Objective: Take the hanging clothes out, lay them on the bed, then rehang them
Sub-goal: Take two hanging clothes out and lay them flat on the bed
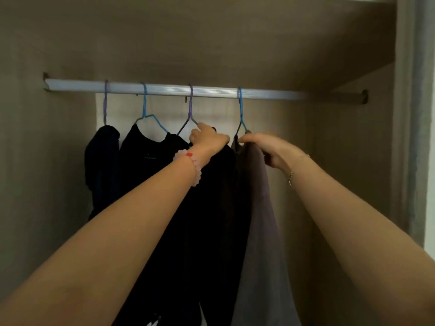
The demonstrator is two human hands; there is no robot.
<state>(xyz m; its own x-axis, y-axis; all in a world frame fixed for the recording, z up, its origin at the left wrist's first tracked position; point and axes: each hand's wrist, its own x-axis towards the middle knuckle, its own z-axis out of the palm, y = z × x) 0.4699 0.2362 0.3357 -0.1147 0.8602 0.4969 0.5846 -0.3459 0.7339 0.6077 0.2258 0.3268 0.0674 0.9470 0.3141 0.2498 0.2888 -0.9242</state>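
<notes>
Hanging along the rail point(164, 89), four clothes point(141, 165) are sitting on hangers point(144, 107), so I am judging the task either barely begun or nearly finished; nothing is showing which. The left hand point(207, 137) is gripping the black garment point(211, 208) by its shoulder near the rail's middle. The right hand point(266, 149) is pinching the top of the grey-brown garment point(259, 208), nearer the right end. The bed is lying out of view, and the clothes' lower ends are running off-frame.

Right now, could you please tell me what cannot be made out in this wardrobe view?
Head view:
Hems of the dark clothes: cut off by the bottom edge.
Shoulders of the third hanger: hidden by the left grip.
Fingers of the left grip: behind the back of the hand, hold unclear.
Right end of the rail: blurred, in shadow.
The bed: outside the frame.
</notes>
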